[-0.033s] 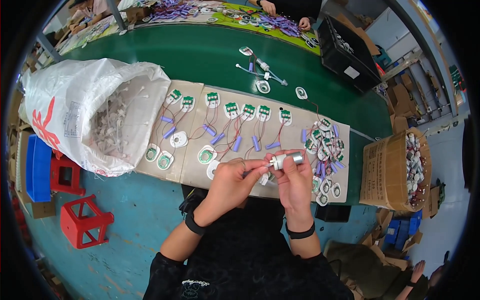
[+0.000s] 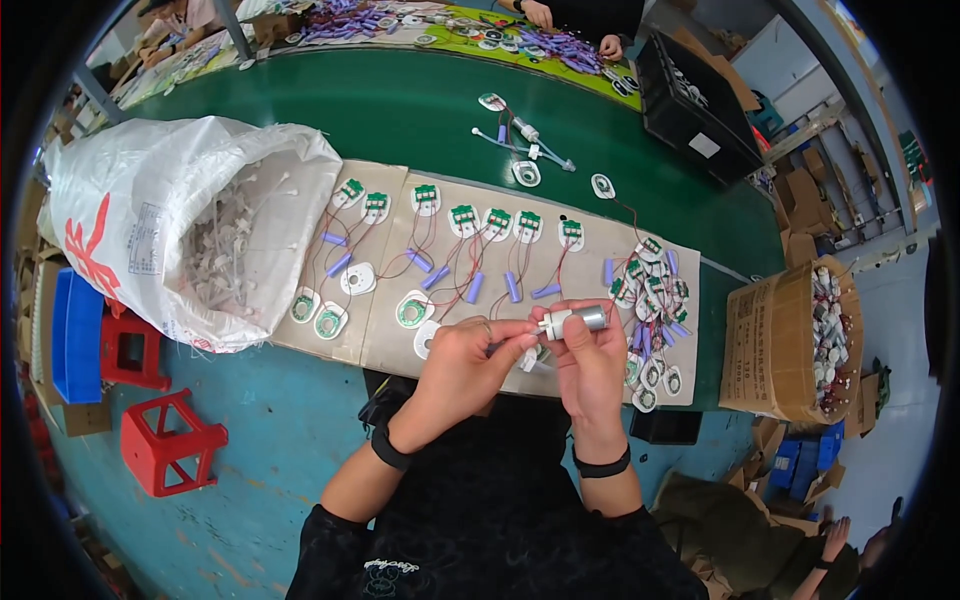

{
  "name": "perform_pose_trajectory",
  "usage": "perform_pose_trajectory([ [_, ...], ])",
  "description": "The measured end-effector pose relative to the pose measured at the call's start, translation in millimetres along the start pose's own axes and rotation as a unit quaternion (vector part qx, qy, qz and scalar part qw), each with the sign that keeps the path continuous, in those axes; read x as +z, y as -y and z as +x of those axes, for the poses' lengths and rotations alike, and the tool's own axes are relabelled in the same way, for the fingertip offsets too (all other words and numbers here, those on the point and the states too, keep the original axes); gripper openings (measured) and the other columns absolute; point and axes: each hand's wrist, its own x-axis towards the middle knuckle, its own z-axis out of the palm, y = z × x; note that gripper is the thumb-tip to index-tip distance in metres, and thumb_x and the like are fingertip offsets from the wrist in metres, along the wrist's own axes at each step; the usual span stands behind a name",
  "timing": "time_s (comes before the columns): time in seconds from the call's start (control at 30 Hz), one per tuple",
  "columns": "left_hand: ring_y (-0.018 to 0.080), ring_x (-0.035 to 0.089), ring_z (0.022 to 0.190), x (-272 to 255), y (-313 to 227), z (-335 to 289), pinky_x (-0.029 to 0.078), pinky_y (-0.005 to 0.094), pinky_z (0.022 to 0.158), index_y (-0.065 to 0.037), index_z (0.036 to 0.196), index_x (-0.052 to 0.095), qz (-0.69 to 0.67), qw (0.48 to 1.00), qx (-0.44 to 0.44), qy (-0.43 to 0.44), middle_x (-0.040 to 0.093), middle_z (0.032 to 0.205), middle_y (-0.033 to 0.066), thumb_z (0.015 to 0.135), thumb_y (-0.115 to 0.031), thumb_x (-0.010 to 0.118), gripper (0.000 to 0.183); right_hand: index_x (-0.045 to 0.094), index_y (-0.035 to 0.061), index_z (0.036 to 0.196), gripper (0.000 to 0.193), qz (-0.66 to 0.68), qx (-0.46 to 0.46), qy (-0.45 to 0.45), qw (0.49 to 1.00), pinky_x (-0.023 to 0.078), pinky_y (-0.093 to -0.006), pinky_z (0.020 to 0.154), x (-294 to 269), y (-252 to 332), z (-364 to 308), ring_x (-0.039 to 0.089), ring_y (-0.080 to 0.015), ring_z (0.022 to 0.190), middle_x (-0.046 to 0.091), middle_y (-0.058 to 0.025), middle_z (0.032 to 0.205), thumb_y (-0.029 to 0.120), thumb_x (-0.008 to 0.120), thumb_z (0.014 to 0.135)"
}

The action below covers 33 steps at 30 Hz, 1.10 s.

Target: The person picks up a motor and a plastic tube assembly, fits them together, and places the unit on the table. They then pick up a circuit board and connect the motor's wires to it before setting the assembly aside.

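In my right hand (image 2: pixel 592 362) is a small pump motor (image 2: pixel 588 318), a silver cylinder with a white plastic head, held between thumb and fingers. Its white head points left, toward my left hand (image 2: pixel 462 362). The fingertips of that hand are pinched together right at the white end; what they grip is too small and covered to name. A whitish part (image 2: pixel 530 358) shows just below, between the two hands. Beneath them lies beige cardboard (image 2: pixel 385 325) with a row of green circuit boards (image 2: pixel 463 218) on white plates, wired to purple cylindrical cells (image 2: pixel 473 287).
A white woven sack (image 2: pixel 130 190) of clear plastic parts lies open at left. Wired boards (image 2: pixel 652 290) are heaped at the cardboard's right end. A carton (image 2: pixel 765 345) of pump motors stands at right, a black crate (image 2: pixel 695 110) beyond. Red stools (image 2: pixel 170 445) stand on the floor.
My hands keep their place; the pump motor has turned very slightly in my right hand. At the lower right, another person has shifted a little.
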Motion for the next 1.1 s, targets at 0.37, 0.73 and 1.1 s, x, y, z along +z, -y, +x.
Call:
perform_pose_trajectory([
  [0.37, 0.0264, 0.057, 0.055, 16.9, -8.6, 0.1, 0.045, 0.0365, 0.052, -0.006, 0.097, 0.076, 0.045, 0.989, 0.113, -0.081, 0.059, 0.062, 0.0118, 0.083, -0.011, 0.075, 0.015, 0.050, 0.0030, 0.109, 0.032, -0.064, -0.062, 0.010, 0.996, 0.054, -0.0440, 0.094, -0.9, 3.0, -3.0, 0.067, -0.0327, 0.104, 0.064, -0.0135, 0.108, 0.015, 0.073, 0.090],
  [0.73, 0.0397, 0.059, 0.119, -61.3, -68.2, -6.7, 0.049, 0.0428, 0.099, -0.002, 0.127, 0.060, 0.251, 0.950, 0.134, 0.126, 0.061, 0.128, 0.0243, 0.084, -0.016, 0.076, 0.048, 0.044, 0.0037, 0.139, 0.038, -0.168, -0.110, 0.077, 0.977, 0.056, -0.0453, 0.089, -40.3, 185.1, 126.1, 0.060, -0.0175, 0.080, 0.053, -0.0037, 0.086, 0.022, 0.044, 0.106],
  [1.1, 0.0392, 0.066, 0.097, -83.4, -95.3, 95.8, 0.052, 0.0403, 0.086, 0.003, 0.110, 0.069, 0.459, 0.887, 0.003, 0.050, 0.070, 0.105, 0.0219, 0.088, -0.018, 0.069, 0.029, 0.066, 0.0031, 0.103, 0.017, -0.648, -0.338, -0.056, 0.680, 0.047, -0.0310, 0.078, -246.6, 210.9, 313.1, 0.059, -0.0217, 0.084, 0.058, -0.0098, 0.093, 0.018, 0.059, 0.098],
])
